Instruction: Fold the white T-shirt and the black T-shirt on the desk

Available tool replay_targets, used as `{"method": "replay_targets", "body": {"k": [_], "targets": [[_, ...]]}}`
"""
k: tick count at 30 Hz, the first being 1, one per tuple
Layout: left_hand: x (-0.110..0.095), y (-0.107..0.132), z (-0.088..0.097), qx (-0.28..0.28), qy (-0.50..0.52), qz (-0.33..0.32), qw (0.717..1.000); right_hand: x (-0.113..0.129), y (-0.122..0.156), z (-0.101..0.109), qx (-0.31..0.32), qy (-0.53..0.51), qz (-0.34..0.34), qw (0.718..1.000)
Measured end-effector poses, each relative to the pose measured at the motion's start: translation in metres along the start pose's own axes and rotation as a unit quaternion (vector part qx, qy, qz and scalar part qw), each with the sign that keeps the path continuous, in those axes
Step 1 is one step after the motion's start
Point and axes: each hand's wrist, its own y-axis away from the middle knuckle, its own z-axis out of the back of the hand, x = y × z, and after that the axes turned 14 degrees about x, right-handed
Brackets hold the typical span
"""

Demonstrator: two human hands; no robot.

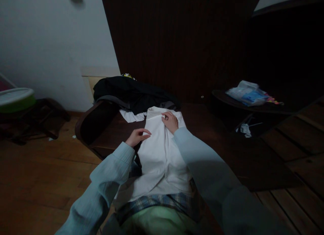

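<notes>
A white garment [154,154] lies lengthwise from the dark wooden seat down over my lap, with a long fold down its middle and a band-like edge at its far end. My left hand [138,137] is at its left edge, thumb and forefinger apart, the fingertips at the cloth. Near the far end, my right hand [170,122] rests on the garment with bent fingers, pinching the cloth by the middle fold. Part of the right side of the garment is hidden behind my right sleeve.
A dark heap of clothing [134,91] lies behind the garment, with a small white cloth [131,116] beneath it. A plastic packet [248,93] sits on a dark shelf to the right. At far left, a green-and-white tub [17,100] stands on a dark stool.
</notes>
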Motion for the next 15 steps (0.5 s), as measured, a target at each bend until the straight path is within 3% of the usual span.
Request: {"method": "replay_targets", "body": {"k": [7, 15], "targets": [[-0.011, -0.039, 0.011, 0.0, 0.057, 0.029, 0.998, -0.006, -0.003, -0.002, -0.005, -0.057, 0.054, 0.997], [-0.004, -0.073, 0.014, -0.042, 0.195, -0.012, 0.98, -0.002, -0.001, 0.0, -0.021, -0.09, 0.024, 0.995]]}}
